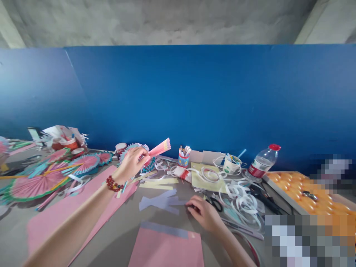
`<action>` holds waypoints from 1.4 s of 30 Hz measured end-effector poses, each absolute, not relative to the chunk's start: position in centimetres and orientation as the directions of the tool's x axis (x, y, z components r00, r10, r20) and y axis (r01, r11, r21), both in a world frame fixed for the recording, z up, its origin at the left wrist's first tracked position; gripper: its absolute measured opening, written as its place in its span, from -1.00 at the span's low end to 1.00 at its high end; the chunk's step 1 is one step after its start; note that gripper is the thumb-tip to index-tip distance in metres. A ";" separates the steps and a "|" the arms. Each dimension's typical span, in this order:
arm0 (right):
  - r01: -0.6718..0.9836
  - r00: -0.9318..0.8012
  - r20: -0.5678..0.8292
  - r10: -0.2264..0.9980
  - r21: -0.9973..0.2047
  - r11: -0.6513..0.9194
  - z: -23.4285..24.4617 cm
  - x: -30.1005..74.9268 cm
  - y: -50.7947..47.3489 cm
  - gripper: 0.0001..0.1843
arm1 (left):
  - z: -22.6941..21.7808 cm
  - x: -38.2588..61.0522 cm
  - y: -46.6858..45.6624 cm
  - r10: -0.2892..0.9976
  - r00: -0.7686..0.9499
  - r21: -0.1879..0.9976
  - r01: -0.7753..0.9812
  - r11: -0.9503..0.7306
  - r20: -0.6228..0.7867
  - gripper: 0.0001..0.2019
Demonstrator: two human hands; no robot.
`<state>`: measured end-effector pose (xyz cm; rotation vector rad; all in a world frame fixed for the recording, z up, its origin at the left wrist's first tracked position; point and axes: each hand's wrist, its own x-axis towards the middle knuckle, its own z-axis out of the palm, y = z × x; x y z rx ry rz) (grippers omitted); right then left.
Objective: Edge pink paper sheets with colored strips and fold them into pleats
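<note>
My left hand [134,163], with a beaded bracelet at the wrist, is raised over the table and pinches a folded pink pleated paper [160,148] with a yellow band near its spread end. Lower and to the right, the fingers of my right hand [201,209] are curled at the end of a lavender paper strip [182,203]. That strip belongs to several lavender strips lying crossed on the table. In front of me lies a pink paper sheet [167,248] with a lavender strip [164,229] along its far edge.
Finished pleated paper fans [41,181] crowd the left side. Right of centre are scissors [215,203], a heap of white paper strips [244,200] and a cup of pens [184,157]. A plastic bottle [263,162] stands near the orange bumpy tray [289,183]. A blue partition [178,92] rises behind.
</note>
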<state>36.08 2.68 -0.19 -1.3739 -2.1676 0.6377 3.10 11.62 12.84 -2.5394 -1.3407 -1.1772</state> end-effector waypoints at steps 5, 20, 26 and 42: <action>0.702 -0.398 0.146 0.906 -0.587 0.403 -0.4 36.1 2.8 -0.81 | 11.5 4.2 10.9 0.694 0.348 0.303 0.713 -0.633 0.630 -0.85; 0.688 -0.424 0.139 0.895 -0.594 0.418 -0.5 36.1 2.9 -0.78 | 10.8 5.7 11.9 0.643 0.409 0.205 0.719 -0.664 0.647 -0.85; 0.660 -0.428 0.143 0.892 -0.625 0.417 0.1 36.0 2.9 -0.79 | 7.3 7.5 12.3 0.686 0.527 0.184 0.710 -0.680 0.502 -0.83; 0.709 -0.425 0.156 0.892 -0.554 0.435 0.4 35.8 2.2 -0.84 | 0.7 7.2 5.6 0.684 0.706 0.349 0.604 -0.716 0.183 -0.94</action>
